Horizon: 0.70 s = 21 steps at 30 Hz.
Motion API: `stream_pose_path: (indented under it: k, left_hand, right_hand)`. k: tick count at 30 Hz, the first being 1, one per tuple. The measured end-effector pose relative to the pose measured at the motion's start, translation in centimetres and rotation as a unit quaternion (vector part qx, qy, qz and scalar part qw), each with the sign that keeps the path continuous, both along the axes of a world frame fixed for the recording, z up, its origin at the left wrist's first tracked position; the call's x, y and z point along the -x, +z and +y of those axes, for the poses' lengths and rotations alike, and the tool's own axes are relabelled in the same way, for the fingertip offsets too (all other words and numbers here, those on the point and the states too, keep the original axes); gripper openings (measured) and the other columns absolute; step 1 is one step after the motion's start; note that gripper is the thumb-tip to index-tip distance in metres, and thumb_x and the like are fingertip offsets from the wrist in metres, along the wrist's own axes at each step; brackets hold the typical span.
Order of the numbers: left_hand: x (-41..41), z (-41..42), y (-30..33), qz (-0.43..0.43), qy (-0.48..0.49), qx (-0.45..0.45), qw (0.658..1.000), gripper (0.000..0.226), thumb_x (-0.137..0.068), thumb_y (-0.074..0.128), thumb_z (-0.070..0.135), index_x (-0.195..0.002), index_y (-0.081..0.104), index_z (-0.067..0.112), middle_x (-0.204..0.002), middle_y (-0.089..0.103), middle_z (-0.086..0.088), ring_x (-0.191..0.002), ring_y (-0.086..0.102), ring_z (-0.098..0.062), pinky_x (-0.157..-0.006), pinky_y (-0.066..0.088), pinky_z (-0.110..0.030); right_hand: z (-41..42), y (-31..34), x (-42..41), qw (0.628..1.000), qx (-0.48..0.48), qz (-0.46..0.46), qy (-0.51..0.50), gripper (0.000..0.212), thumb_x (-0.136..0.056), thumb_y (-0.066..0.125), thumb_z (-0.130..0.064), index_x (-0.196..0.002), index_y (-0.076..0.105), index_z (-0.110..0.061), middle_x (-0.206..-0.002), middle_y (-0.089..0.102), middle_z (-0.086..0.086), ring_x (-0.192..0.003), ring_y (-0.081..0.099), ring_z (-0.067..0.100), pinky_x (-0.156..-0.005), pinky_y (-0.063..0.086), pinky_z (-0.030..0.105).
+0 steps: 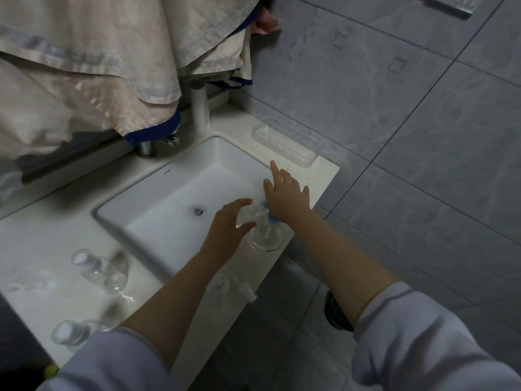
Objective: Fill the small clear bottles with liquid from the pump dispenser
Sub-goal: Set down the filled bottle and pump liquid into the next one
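A clear pump dispenser with a blue pump head stands on the white counter at the sink's right edge. My right hand lies flat on the pump head with fingers straight and spread. My left hand grips a small clear bottle held against the pump's spout. Several more small clear bottles lie and stand on the counter at the left, one with a white cap near the front edge. Another small bottle stands at the front edge under my left forearm.
A white rectangular sink with a dark drain fills the middle of the counter. A chrome tap and a white post stand behind it. Beige cloth hangs above. A clear tray sits on the counter's far right. Grey tiled floor lies to the right.
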<state>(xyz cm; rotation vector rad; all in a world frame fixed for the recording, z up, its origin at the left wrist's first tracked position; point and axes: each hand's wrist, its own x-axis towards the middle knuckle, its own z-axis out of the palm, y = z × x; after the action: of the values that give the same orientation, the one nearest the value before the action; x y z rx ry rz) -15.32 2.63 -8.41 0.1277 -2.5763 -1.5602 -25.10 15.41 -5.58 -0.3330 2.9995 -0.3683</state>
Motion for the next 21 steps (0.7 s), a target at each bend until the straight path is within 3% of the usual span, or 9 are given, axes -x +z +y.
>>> stream_pose_path:
  k: [21]
  left_hand:
    - [-0.1,-0.12,0.52,-0.008,-0.012,0.023,1.0,0.051,-0.082,0.067,0.022,-0.129,0.049,0.018,-0.132,0.053,-0.005,-0.124,0.048,-0.023,-0.101,0.034,-0.025]
  right_hand:
    - [0.08,0.5,-0.15,0.999,-0.037,0.024,0.007,0.059,-0.099,0.012,-0.052,-0.151,-0.007,-0.031,-0.16,0.01,0.002,-0.145,0.014,0.028,-0.113,0.003,0.058]
